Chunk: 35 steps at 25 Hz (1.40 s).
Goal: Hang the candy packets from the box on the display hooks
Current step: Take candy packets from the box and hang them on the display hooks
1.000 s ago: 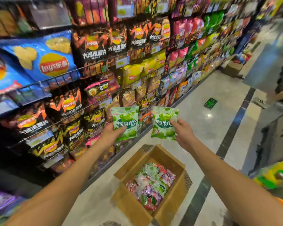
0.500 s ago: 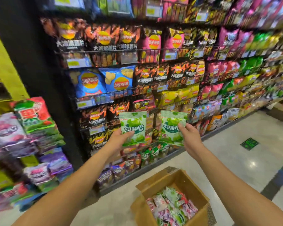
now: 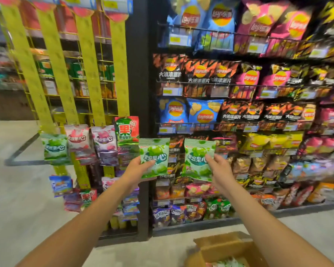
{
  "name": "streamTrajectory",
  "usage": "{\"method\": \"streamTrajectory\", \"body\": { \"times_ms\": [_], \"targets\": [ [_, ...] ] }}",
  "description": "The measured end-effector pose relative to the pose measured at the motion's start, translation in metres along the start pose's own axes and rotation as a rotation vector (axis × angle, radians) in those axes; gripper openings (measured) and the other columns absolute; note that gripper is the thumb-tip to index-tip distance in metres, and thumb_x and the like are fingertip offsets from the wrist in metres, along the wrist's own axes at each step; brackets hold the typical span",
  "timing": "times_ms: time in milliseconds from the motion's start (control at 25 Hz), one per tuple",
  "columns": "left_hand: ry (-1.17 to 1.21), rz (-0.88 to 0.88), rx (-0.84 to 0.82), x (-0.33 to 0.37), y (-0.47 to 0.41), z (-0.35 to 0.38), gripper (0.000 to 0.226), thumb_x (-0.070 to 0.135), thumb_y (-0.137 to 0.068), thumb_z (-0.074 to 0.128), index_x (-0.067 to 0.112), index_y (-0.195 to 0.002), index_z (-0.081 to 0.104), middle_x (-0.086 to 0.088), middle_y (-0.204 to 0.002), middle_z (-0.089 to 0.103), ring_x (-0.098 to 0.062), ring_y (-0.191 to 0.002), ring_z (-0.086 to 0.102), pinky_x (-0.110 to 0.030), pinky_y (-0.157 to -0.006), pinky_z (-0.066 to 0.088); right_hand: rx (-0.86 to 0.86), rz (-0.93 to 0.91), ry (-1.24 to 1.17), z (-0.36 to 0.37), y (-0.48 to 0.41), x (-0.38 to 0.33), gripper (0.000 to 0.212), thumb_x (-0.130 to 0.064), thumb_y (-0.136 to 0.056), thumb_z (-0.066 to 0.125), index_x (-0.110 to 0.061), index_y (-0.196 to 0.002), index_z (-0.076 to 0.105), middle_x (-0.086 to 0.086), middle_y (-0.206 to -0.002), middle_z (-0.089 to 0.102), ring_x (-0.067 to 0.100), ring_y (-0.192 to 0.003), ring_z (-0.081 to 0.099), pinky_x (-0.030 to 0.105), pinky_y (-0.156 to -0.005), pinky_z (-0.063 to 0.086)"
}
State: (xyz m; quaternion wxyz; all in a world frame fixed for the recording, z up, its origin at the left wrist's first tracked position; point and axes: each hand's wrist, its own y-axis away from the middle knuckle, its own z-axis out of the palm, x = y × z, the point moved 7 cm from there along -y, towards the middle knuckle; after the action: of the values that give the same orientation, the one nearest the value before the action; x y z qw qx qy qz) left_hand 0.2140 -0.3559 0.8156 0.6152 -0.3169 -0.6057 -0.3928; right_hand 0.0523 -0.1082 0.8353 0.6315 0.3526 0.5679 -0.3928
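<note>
Each hand grips one green packet — left hand [image 3: 136, 169], right hand [image 3: 219, 169].

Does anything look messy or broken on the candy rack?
Nothing looks spilled or torn. The hung packets sit at uneven heights on the yellow strips, some slightly tilted, and the strips are bare higher up. The left hand holds one green packet, the right hand a second green packet, neither hung yet.

packets [image 3: 155, 158]: glossy plastic film | box [image 3: 223, 248]: matt brown cardboard | strips [image 3: 89, 70]: yellow plastic | shelf rails [image 3: 239, 84]: black metal wire
</note>
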Motion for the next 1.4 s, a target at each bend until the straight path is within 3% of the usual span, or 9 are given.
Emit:
{"method": "streamTrajectory", "body": {
  "times_ms": [160,360,560,640,760,920,1080,1240,1400],
  "targets": [
    [0.031,0.008,0.118,0.013,0.020,-0.077,0.021,0.019,-0.100,0.068,0.019,-0.121,0.069,-0.003,-0.113,0.079,-0.026,-0.108,0.074,-0.045,-0.092,0.060,-0.095,0.020,0.023,0.084,-0.014,0.002,0.023,-0.028,-0.104,0.061,-0.020,-0.123,0.069,-0.003,-0.122,0.075,0.016,-0.119,0.066,0.041,-0.108,0.048],
    [0.010,0.014,0.247,0.016,0.032,-0.173,0.017,0.030,-0.097,0.073,0.026,-0.114,0.068,0.002,-0.112,0.076,-0.018,-0.107,0.068,-0.049,-0.100,0.051,-0.192,0.018,0.036,0.193,-0.027,0.006,0.016,-0.025,-0.104,0.060,-0.018,-0.114,0.071,0.003,-0.113,0.078,0.021,-0.106,0.074,0.046,-0.098,0.057],
    [0.047,0.060,0.335,0.012,0.020,-0.296,0.081,0.053,-0.080,0.086,0.020,-0.145,0.050,-0.004,-0.143,0.063,-0.026,-0.124,0.066,-0.060,-0.103,0.053,-0.305,0.052,-0.007,0.313,-0.038,0.021,0.028,-0.029,-0.103,0.062,-0.015,-0.127,0.067,0.002,-0.120,0.076,0.022,-0.117,0.070,0.052,-0.110,0.050],
    [0.078,0.058,0.353,0.020,0.018,-0.331,0.055,0.038,-0.093,0.077,0.017,-0.138,0.055,-0.009,-0.135,0.069,-0.027,-0.114,0.071,-0.054,-0.091,0.061,-0.320,0.025,-0.016,0.354,-0.046,0.025,0.045,-0.039,-0.097,0.070,-0.014,-0.134,0.064,0.000,-0.127,0.073,0.019,-0.122,0.067,0.049,-0.112,0.048],
    [0.100,0.059,0.343,0.028,0.004,-0.379,0.021,0.020,-0.104,0.061,0.018,-0.126,0.061,-0.009,-0.118,0.077,-0.028,-0.099,0.076,-0.043,-0.070,0.065,-0.342,0.013,-0.008,0.405,-0.063,0.036,0.096,-0.068,-0.072,0.082,-0.016,-0.147,0.053,0.000,-0.142,0.064,0.018,-0.132,0.059,0.050,-0.116,0.044],
    [0.134,0.034,0.376,0.028,-0.024,-0.438,0.021,0.025,-0.104,0.063,0.015,-0.122,0.065,-0.009,-0.111,0.079,-0.028,-0.103,0.076,-0.040,-0.068,0.064,-0.274,0.037,0.026,0.457,-0.070,0.038,0.046,-0.034,-0.100,0.067,-0.011,-0.138,0.056,-0.004,-0.137,0.062,0.015,-0.126,0.057,0.035,-0.113,0.037],
    [0.152,-0.019,0.365,0.024,-0.057,-0.466,0.026,0.029,-0.103,0.064,0.011,-0.121,0.067,-0.012,-0.111,0.079,-0.027,-0.097,0.078,-0.039,-0.067,0.065,-0.214,0.037,0.046,0.479,-0.078,0.048,0.059,-0.029,-0.102,0.064,-0.005,-0.152,0.045,-0.001,-0.148,0.055,0.017,-0.133,0.053,0.036,-0.110,0.042],
    [0.208,-0.045,0.329,0.024,-0.090,-0.476,0.025,0.030,-0.103,0.063,0.012,-0.120,0.066,-0.014,-0.117,0.076,-0.028,-0.105,0.075,-0.037,-0.069,0.066,-0.191,0.058,0.060,0.485,-0.085,0.053,0.037,-0.022,-0.104,0.061,-0.009,-0.139,0.060,-0.002,-0.126,0.070,0.014,-0.122,0.063,0.032,-0.104,0.045],
    [0.267,-0.057,0.304,0.022,-0.117,-0.479,0.036,0.032,-0.101,0.067,0.009,-0.128,0.061,-0.016,-0.129,0.068,-0.032,-0.117,0.068,-0.039,-0.072,0.065,-0.173,0.075,0.035,0.484,-0.092,0.052,0.036,-0.019,-0.105,0.060,-0.009,-0.139,0.058,-0.012,-0.115,0.066,-0.003,-0.102,0.058,0.027,-0.092,0.041]
  ]
}}
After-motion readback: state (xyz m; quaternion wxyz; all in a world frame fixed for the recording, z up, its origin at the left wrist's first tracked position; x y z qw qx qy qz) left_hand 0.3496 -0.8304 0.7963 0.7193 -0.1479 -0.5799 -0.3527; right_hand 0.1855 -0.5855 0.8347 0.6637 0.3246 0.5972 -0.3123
